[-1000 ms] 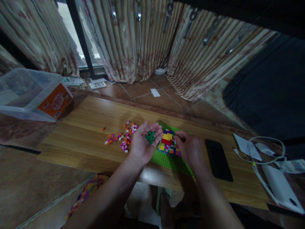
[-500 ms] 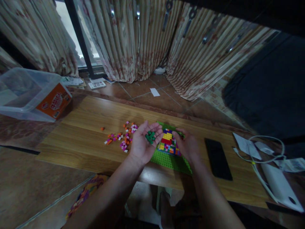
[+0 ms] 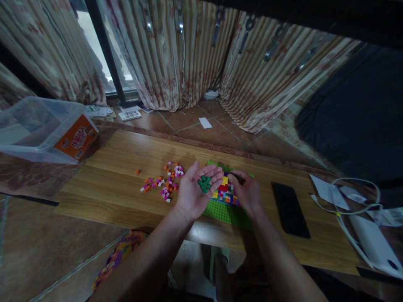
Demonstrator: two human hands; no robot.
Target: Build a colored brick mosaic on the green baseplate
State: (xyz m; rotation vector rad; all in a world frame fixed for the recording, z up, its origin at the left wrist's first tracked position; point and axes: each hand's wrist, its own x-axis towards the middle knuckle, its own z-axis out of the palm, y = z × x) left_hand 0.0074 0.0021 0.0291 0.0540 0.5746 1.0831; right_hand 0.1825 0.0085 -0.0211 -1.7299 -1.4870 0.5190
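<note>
My left hand [image 3: 195, 188] is palm up with its fingers stretched out, and a small heap of dark green toy bricks [image 3: 204, 183] lies in it. Its fingertips reach over the left side of a colourful brick mosaic [image 3: 224, 188]. That mosaic sits on a light green studded baseplate [image 3: 223, 213]. Over the mosaic's right edge, my right hand [image 3: 247, 191] has thumb and fingers pinched together. Whatever those fingers hold is too small and dark to make out. Loose orange, pink and white bricks [image 3: 170, 182] are scattered on the wood left of my left hand.
A black phone [image 3: 290, 209] lies on the wooden table [image 3: 119, 184] right of the baseplate. Farther right are a white cable [image 3: 352, 213] and a white device [image 3: 374, 245]. A clear plastic box [image 3: 47, 134] with an orange label stands at the left, and curtains hang behind.
My left hand has shifted slightly right with the green bricks, covering more of the mosaic's left side. My right hand stays at the mosaic's right edge. The whole view has shifted a little.
</note>
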